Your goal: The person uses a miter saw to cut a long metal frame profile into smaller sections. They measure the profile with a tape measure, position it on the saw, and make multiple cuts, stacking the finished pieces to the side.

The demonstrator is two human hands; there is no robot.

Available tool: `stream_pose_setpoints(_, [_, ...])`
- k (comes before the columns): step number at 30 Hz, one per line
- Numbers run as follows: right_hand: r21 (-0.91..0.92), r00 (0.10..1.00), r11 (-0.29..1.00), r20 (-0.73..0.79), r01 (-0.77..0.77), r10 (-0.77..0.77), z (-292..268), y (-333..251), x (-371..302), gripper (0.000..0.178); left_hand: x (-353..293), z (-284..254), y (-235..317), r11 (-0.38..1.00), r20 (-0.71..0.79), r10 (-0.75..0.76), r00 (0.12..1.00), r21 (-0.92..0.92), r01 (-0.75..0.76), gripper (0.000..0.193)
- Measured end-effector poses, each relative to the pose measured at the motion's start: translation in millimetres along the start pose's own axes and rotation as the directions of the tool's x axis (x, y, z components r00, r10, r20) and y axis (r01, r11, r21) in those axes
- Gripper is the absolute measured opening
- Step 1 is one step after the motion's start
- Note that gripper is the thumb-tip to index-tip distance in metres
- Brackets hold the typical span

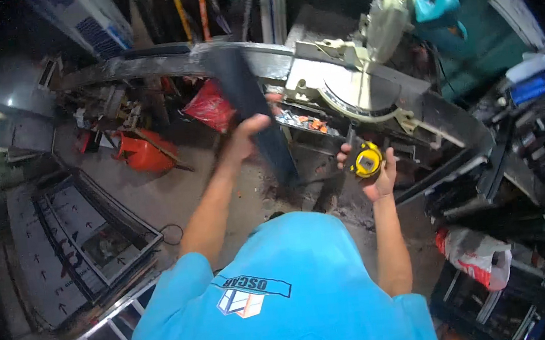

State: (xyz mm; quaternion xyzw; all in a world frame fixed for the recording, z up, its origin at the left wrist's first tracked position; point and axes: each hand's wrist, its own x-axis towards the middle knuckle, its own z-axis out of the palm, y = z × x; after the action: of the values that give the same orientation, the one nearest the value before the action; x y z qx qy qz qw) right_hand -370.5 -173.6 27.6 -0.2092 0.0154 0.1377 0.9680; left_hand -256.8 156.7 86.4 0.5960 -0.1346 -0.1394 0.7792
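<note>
My left hand [241, 141] is closed round the edge of a long dark flat bar [253, 96], with the thumb on its upper side. The bar is tilted, its far end blurred near the bench edge and its near end above the floor. My right hand [382, 178] holds a yellow and black tape measure [369, 161], fingers on both sides of the case. Just beyond the tape measure stands a mitre saw [343, 84] with a pale base and a cream guard [391, 1]. No drawn-out tape blade can be made out.
A long metal bench [164, 64] runs across the back. Offcuts [311, 124] lie in a tray below the saw. An orange container [146, 149] and a red bag [209, 107] stand left of centre. Framed panels [63, 249] lean at left; a plastic bag [477, 255] lies at right.
</note>
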Motion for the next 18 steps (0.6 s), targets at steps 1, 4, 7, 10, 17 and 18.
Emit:
stream_pose_setpoints(1, [-0.147, 0.997, 0.989, -0.077, -0.022, 0.011, -0.4, 6.5, 6.5, 0.076, 4.2, 7.2, 3.0, 0.975, 0.06, -0.012, 0.998, 0.224, -0.002, 0.076])
stream_pose_setpoints(4, [-0.51, 0.98, 0.845, -0.023, 0.16, -0.2, 26.8, 32.5, 25.0, 0.064, 16.8, 36.0, 2.5, 0.961, 0.3, -0.167, 0.939, 0.262, 0.087, 0.073])
stream_pose_setpoints(7, [-0.951, 0.928, 0.247, 0.087, 0.186, -0.363, 61.0, 34.5, 25.0, 0.051, 5.3, 39.3, -3.9, 0.96, 0.335, -0.228, 0.914, 0.235, 0.153, 0.068])
stream_pose_setpoints(10, [-0.98, 0.935, 0.058, 0.165, 0.193, -0.315, 77.5, 44.5, 20.7, 0.065, -4.5, 36.2, -3.4, 0.982, 0.355, -0.115, 0.928, 0.183, 0.052, 0.052])
stream_pose_setpoints(17, [-0.958, 0.97, -0.212, 0.218, 0.192, -0.108, 93.9, 52.8, 14.9, 0.078, -23.3, 4.0, 13.6, 0.978, 0.179, -0.106, 0.978, 0.198, 0.069, 0.051])
stream_pose_setpoints(18, [-0.956, 0.979, -0.247, 0.186, 0.16, -0.083, 78.8, 50.5, 10.1, 0.077, -20.4, -11.3, 11.0, 0.964, 0.084, -0.043, 0.996, 0.265, 0.019, 0.052])
